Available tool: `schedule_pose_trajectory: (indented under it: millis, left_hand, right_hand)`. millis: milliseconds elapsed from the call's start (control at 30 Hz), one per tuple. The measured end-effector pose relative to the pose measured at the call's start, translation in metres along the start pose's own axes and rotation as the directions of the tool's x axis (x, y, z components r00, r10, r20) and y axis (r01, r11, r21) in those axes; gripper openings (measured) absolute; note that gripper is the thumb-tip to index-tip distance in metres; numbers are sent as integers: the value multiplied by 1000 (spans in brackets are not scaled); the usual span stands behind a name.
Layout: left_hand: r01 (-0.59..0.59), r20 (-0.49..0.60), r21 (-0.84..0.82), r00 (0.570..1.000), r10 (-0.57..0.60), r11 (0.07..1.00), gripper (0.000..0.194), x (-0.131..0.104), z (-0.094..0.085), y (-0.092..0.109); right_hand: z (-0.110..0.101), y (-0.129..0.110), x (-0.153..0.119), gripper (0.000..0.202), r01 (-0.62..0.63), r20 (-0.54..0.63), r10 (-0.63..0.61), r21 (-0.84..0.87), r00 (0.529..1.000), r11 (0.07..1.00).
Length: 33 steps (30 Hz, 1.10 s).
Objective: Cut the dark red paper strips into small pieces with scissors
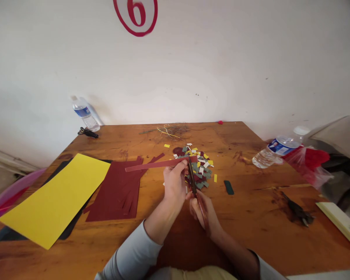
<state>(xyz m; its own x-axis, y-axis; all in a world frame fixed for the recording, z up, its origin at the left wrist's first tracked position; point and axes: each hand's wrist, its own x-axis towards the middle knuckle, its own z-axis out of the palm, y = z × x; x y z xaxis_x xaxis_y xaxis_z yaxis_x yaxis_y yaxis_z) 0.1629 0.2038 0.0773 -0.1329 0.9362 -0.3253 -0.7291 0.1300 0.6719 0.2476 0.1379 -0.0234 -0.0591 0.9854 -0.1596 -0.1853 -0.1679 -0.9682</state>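
My left hand (175,179) pinches a long dark red paper strip (146,165), which sticks out to the left and ends just past the fingertips on the right. Closed around the handles of a pair of scissors (192,177), my right hand (203,212) holds the blades pointing away from me across the strip's right end. Below and behind the blades lies a heap of small cut paper pieces (202,170) in green, yellow, white and dark red. Left of my hands, several loose strips rest on a dark red sheet (113,186).
A yellow sheet (58,198) overlaps dark sheets at left. Water bottles stand at back left (86,114) and right (277,149). Black tools lie at left (88,133) and right (298,210). Thin wires (169,132) lie at the back; a green piece (229,187) sits right of the heap.
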Motion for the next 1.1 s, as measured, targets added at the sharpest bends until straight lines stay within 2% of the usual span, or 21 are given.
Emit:
schedule_pose_trajectory:
  millis: [533, 733, 900, 1100]
  left_hand:
    - [-12, -1, 1, 1000, 12, 1000, 26, 2, 0, -2]
    - [-99, -25, -112, 995, 96, 989, 26, 6, -3, 2]
    - [-96, -27, -79, 995, 94, 992, 26, 10, -6, 1]
    - [-80, -32, -56, 996, 79, 995, 23, 10, -5, 0]
  right_hand:
    - [2, -6, -3, 50, -57, -42, 56, -8, 998, 998]
    - [3, -4, 0, 50, -85, -102, 87, 19, 991, 996]
    - [1, 0, 1, 54, -29, -115, 35, 48, 993, 998]
    - [1, 0, 0, 58, -33, -94, 39, 63, 995, 997]
